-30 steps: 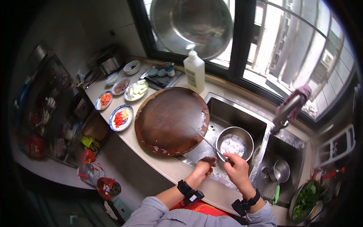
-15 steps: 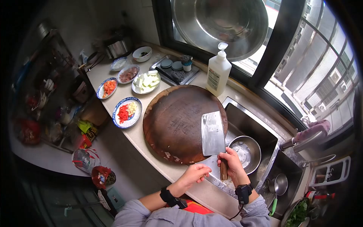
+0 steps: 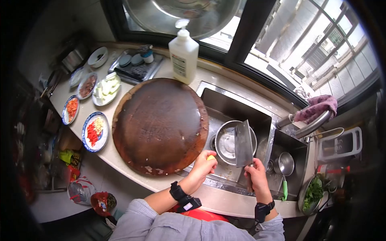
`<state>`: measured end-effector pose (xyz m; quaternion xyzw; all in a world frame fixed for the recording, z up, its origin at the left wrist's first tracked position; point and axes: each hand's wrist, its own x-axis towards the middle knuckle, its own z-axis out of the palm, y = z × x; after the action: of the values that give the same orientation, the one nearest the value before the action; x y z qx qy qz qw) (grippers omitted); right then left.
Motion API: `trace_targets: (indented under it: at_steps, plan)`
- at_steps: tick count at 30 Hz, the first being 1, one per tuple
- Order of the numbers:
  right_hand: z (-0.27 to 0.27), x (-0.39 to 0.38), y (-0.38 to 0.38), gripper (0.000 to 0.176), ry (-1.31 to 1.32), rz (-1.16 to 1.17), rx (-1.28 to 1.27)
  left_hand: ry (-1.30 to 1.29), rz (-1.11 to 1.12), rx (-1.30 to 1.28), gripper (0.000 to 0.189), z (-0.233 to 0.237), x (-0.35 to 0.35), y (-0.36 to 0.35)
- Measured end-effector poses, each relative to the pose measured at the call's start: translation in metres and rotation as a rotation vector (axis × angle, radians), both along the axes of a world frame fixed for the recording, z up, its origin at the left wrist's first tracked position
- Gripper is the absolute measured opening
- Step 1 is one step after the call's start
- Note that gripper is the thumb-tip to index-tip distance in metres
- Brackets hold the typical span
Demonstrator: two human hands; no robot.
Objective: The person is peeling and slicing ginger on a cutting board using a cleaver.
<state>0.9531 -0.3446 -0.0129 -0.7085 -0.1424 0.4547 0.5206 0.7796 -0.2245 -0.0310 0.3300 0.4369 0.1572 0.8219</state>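
Observation:
My right hand is wrapped round the wooden handle of a cleaver. The broad blade points up and overlaps a metal bowl in the sink. To its left, my left hand is closed, and a small yellow-green piece shows at its fingertips; its kind cannot be made out. That hand is close to the lower right edge of the round wooden chopping board. The board's dark, worn top carries a few small scraps near the front rim.
Left of the board stand a plate of chopped red and pale bits, a plate of pale green chunks and several other dishes. A white pump bottle is behind it. A ladle lies in the right basin; leafy greens sit farther right.
The view has swung right. My right hand has carried the cleaver from the board's edge to over the sink. A yellow-green piece now shows in my left hand.

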Motion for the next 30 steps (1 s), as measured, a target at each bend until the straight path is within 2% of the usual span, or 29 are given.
trace_targets:
  at_steps: [2,4,6,12,15,16,18,20,22,24,25,26,28,30]
  plan:
    - [-0.019,0.008,-0.007,0.024,0.078,-0.037,-0.087,0.090,0.055,0.000,0.035,-0.004,0.025,0.004]
    - [-0.044,0.013,-0.006,0.025,0.096,-0.048,-0.091,0.104,0.091,-0.029,0.040,-0.015,0.053,0.007]
    - [-0.059,0.020,0.001,0.028,0.163,-0.042,-0.050,0.222,0.177,0.001,0.040,-0.033,0.080,0.009]
    - [-0.084,0.019,0.007,0.036,0.142,-0.170,-0.021,0.502,0.048,0.183,0.041,-0.115,0.145,0.023]
    - [-0.086,0.027,-0.003,0.039,0.206,-0.166,-0.009,0.670,-0.342,0.291,0.035,-0.141,0.157,0.026]
    - [-0.085,0.030,-0.005,0.041,0.240,-0.187,0.000,0.728,-0.482,0.457,0.034,-0.146,0.157,0.028]
    - [-0.084,0.034,-0.007,0.042,0.256,-0.203,-0.005,0.943,-0.574,0.718,0.026,-0.165,0.158,0.039]
    - [-0.083,0.037,-0.007,0.043,0.269,-0.215,-0.009,1.063,-0.258,0.728,0.026,-0.167,0.160,0.044]
    - [-0.083,0.034,-0.004,0.044,0.294,-0.225,0.008,1.040,-0.181,0.734,0.028,-0.175,0.163,0.038]
    - [-0.095,0.034,-0.002,0.043,0.320,-0.247,0.023,0.844,-0.616,0.474,0.032,-0.177,0.170,0.030]
    - [-0.099,0.034,-0.002,0.043,0.317,-0.247,0.028,0.686,-0.553,0.252,0.039,-0.178,0.172,0.023]
    - [-0.099,0.034,-0.001,0.042,0.314,-0.248,0.038,0.692,-0.559,0.255,0.039,-0.172,0.170,0.020]
    - [-0.093,0.033,0.001,0.042,0.297,-0.237,0.037,0.731,-0.280,0.532,0.040,-0.160,0.165,0.018]
    - [-0.088,0.031,0.004,0.043,0.269,-0.213,0.044,0.698,-0.255,0.545,0.043,-0.134,0.158,0.014]
